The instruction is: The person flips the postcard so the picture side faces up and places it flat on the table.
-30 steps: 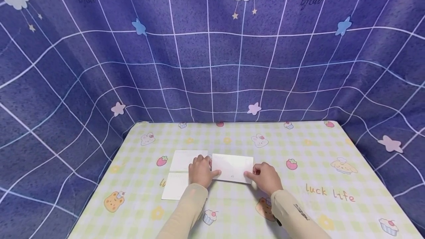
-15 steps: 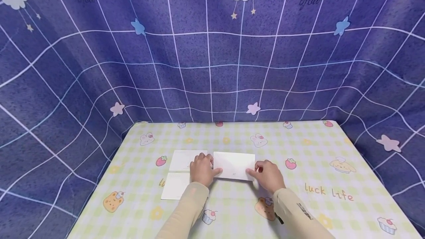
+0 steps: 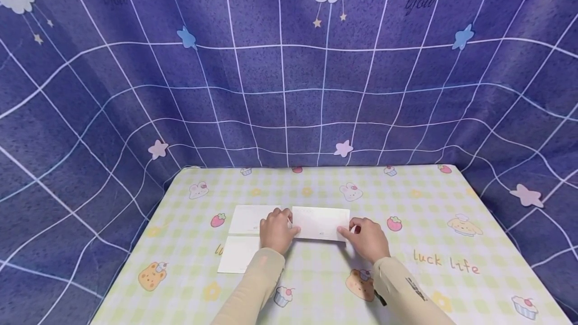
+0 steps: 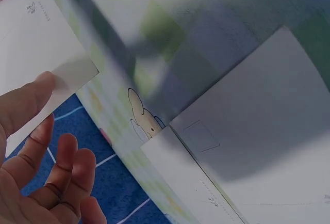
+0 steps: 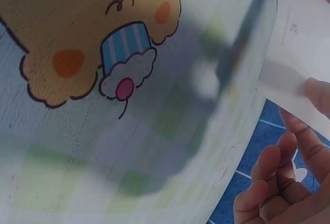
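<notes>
Both hands hold up a white postcard [image 3: 318, 223] by its two short ends, above the table. At its left end, my left hand [image 3: 276, 230] pinches it with the thumb on the near face and a finger behind. My right hand [image 3: 369, 239] grips the other end the same way, its remaining fingers curled. Small print and a tiny drawing show on the held postcard in the left wrist view. Two more postcards lie flat beside the left hand, a far one [image 3: 247, 218] and a near one [image 3: 235, 255], partly covered by that hand. A stamp box is printed on one postcard [image 4: 258, 126].
The table wears a pale green checked cloth [image 3: 420, 295] with cartoon prints. A blue gridded curtain [image 3: 253, 74] hangs behind it and along both sides. Shadows of the hands fall on the cloth.
The held postcard has shifted slightly to the right and upward with both hands, and its face tilts a little differently. The two postcards on the table stay put.
</notes>
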Motion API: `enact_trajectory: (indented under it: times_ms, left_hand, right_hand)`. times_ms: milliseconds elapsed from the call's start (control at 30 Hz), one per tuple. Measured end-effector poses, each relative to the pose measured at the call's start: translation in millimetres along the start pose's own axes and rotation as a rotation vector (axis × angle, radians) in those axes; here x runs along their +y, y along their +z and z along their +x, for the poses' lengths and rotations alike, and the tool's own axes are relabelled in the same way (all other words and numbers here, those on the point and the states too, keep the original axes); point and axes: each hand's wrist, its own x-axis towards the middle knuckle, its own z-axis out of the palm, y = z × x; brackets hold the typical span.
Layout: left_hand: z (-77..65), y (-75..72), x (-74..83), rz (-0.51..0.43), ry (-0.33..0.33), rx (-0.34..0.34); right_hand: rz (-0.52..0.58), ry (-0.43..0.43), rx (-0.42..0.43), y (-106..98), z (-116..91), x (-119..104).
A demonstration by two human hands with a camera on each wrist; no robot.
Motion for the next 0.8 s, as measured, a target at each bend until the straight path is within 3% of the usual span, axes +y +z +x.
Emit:
enact_trajectory:
  times_ms: [333,533,800]
  left_hand:
    - [0.5,0.9,0.6,-0.015,0.010,0.023]
    - [0.3,1.1,-3.6,-0.057,0.013,-0.004]
    - [2.1,-2.1,-5.1,-0.116,0.108,-0.014]
  right_hand:
    - [0.014,0.019,0.005,-0.6,-1.6,2.2]
    - [0.025,0.022,-0.008,-0.1,-2.9,3.2]
    - [0.097,0.082,-0.003,1.7,-3.5,8.3]
